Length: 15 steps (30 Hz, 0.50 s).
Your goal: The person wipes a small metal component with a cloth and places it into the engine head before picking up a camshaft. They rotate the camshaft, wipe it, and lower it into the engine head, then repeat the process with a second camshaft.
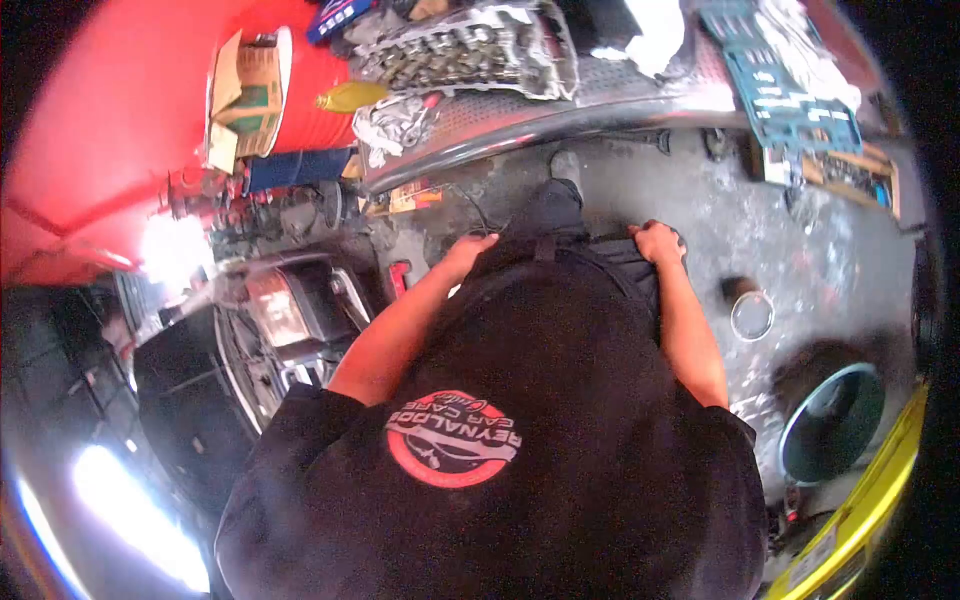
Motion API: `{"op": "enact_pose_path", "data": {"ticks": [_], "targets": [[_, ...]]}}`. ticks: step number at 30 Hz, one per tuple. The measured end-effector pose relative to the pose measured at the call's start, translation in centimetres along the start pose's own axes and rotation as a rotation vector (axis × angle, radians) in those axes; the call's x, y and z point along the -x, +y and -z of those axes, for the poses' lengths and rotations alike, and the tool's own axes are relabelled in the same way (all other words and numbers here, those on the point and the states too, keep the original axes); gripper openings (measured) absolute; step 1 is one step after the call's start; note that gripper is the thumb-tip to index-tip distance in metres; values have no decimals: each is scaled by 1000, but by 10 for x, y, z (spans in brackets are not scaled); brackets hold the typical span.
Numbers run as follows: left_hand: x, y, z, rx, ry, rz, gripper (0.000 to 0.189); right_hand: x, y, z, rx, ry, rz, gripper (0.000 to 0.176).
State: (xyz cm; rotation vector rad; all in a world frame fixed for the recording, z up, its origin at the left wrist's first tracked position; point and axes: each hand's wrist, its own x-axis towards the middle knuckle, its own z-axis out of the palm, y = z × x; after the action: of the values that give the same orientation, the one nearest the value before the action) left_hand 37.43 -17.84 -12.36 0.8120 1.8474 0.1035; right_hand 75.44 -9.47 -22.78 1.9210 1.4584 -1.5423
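Note:
My left hand is at the left side of my waist, its fingers closed on the dark trousers. On the other side, my right hand has its fingers curled on the trouser fabric near the hip. The fingertips of both hands are partly hidden by cloth. A black shirt with a round red and white logo covers my torso and fills the lower middle.
A bench ahead carries a metal engine part, rags and a teal tool case. A headlight assembly lies left. On the right floor are a small round container and a large round bin, beside a yellow panel.

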Motion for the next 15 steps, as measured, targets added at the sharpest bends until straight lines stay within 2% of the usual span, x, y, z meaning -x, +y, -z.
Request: {"op": "enact_pose_path", "data": {"ticks": [3,4,7,9,11,13,14,15], "targets": [[14,35,-10,-94,114,27,57,-14,-14,4,-110,64,36,56],[-8,14,-9,-86,123,-19,57,-21,-17,2,-98,162,152,54],[-61,-11,3,-414,135,-17,56,-37,-48,8,-204,236,268,54],[-61,-1,18,-311,135,-31,57,-58,-79,14,-490,113,252,50],[-87,-10,33,-324,186,-50,56,-32,-135,36,-793,130,264,45],[-92,5,45,-169,294,2,55,-24,-179,52,-942,166,324,39],[-96,16,57,-133,286,6,53,-22,-200,58,-1007,171,312,38],[-111,18,68,-93,293,-39,45,-21,-219,64,-1073,180,302,37]]}}
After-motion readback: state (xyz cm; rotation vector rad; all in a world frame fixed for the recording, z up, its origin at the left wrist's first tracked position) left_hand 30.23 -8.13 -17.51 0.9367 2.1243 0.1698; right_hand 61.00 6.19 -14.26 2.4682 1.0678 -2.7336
